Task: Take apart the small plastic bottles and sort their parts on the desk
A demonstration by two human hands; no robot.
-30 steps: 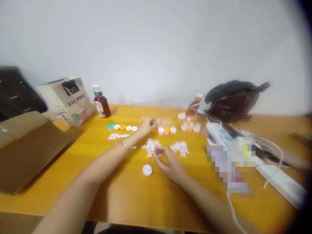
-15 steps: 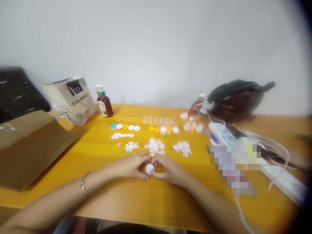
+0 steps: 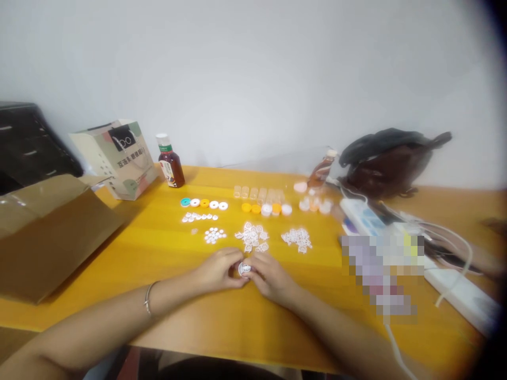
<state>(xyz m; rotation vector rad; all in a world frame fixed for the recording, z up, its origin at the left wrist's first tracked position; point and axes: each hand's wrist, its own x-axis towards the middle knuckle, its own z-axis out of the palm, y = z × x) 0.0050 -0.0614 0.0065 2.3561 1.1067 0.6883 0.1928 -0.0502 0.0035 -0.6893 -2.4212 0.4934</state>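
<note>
Between my two hands is a small round white cap (image 3: 244, 269), held above the near part of the table. My left hand (image 3: 224, 269) curls round its left side with thumb and fingers. From the right, my right hand (image 3: 270, 274) grips it, the thumb lying on its face. Just beyond the hands lies a pile of white openwork plastic pieces (image 3: 251, 236), with a second pile of small white pieces (image 3: 298, 239) to its right. Small white discs (image 3: 214, 235) are grouped to the left.
Coloured ring caps (image 3: 205, 203) form a row behind a line of small white parts (image 3: 200, 217). Clear cups (image 3: 254, 194) stand behind orange and white caps (image 3: 266, 210). A brown bottle (image 3: 171, 166), paper bag (image 3: 132, 163) and cardboard box (image 3: 51, 243) are left; power strips (image 3: 461, 298) are right.
My hands have closed in tighter round the white cap. It now sits slightly higher and more covered by my fingers, and the camera view has shifted a little.
</note>
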